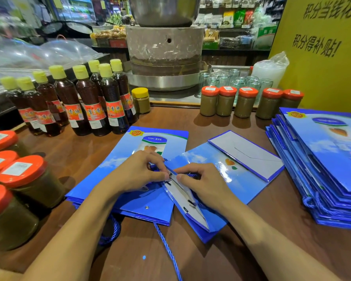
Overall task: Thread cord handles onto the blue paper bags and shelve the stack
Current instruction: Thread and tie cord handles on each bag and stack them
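head view: near the counter's (211, 260) front edge, the left hand (138, 171) pinches what looks like the blue cord's (166, 246) black tip between thumb and forefinger, right at the open blue paper bag's (241, 179) white mouth rim. the right hand (203, 181) pinches that rim just beside it. the bag's long axis runs away toward the far right. the oil bottles (91, 106) read 香油; the lower bag (130, 142) reads 240ml.

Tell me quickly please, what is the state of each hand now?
Left hand: closed, pinching the cord tip at the bag edge.
Right hand: closed, pinching the same bag edge, cord under its fingers.
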